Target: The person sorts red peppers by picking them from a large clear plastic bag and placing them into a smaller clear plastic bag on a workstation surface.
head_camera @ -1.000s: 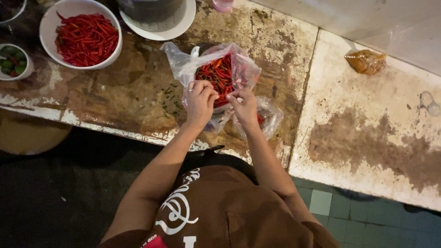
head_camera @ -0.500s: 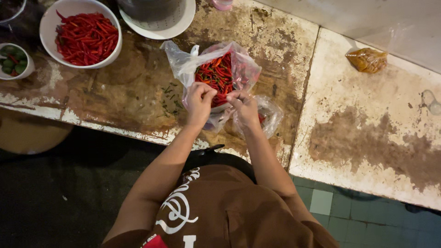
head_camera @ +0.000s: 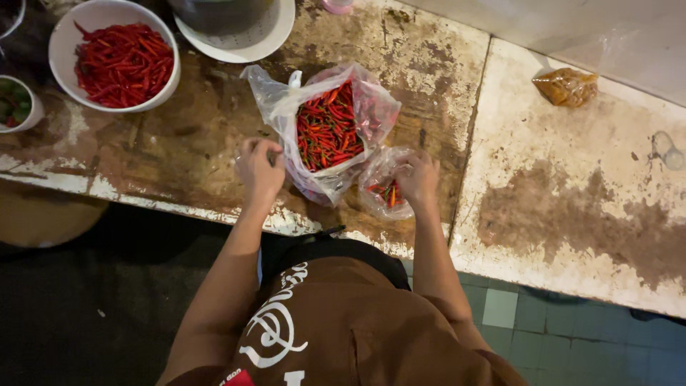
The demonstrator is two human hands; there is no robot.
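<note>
Worn and stained, the table (head_camera: 179,150) runs across the top of the view, its paint flaking along the near edge, with a paler slab (head_camera: 572,200) joining it on the right. At the middle sits a big clear bag (head_camera: 325,132) full of red chillies, its mouth open upward. The left hand (head_camera: 259,168) rests just beside the bag's left side, fingers curled in loosely; whether it pinches anything cannot be told. The right hand (head_camera: 418,179) is closed on a small clear bag (head_camera: 386,191) holding a few chillies, which lies touching the big bag's lower right. A white bowl (head_camera: 114,57) of red chillies stands well apart at the upper left, and a small yellowish packet (head_camera: 566,86) lies on the slab.
</note>
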